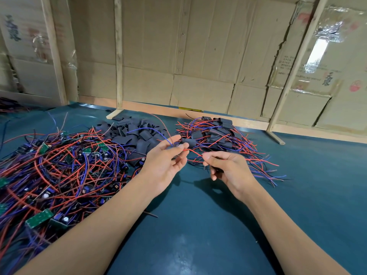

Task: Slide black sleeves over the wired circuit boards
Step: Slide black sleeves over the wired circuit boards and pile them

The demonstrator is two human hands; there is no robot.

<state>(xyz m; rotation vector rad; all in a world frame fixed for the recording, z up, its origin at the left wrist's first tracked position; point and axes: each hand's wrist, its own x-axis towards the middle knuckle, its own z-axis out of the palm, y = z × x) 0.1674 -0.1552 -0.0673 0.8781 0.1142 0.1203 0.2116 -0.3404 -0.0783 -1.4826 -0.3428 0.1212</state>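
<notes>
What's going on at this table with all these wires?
A person is fitting black sleeves over small wired circuit boards. The left hand pinches one piece by its wires, while the right hand grips its red wire. Bare boards lie left, loose sleeves behind, sleeved ones right.

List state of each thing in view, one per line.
left hand: raised, fingers pinch a wired piece
right hand: fingers curled, pinching the red wire
bare boards pile: unsleeved, tangled, on the left
empty sleeves pile: loose, flat
sleeved boards pile: done, wires fanned out
</notes>
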